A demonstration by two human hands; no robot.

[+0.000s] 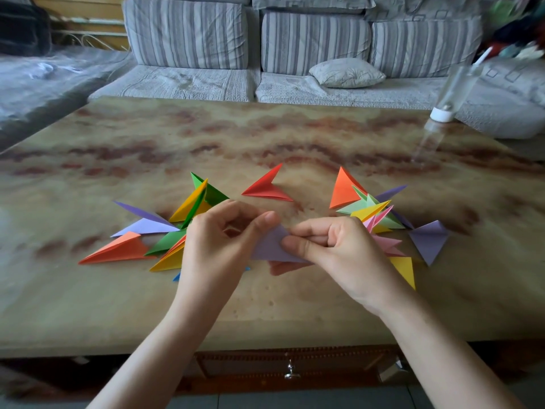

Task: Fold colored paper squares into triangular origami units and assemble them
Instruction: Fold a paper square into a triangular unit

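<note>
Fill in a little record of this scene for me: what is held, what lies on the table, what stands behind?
Held: purple paper, pinched between left hand and right hand
Left pile: folded triangles, mixed colours
Right pile: folded triangles, mixed colours
Alone between piles: red triangle
Surface: marbled table
Behind: striped sofa

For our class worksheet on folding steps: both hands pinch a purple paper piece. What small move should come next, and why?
Probably sharpen the fold: the left hand and right hand pinch the purple folded paper piece mid-air, not yet laid among the finished coloured paper triangles.
</note>
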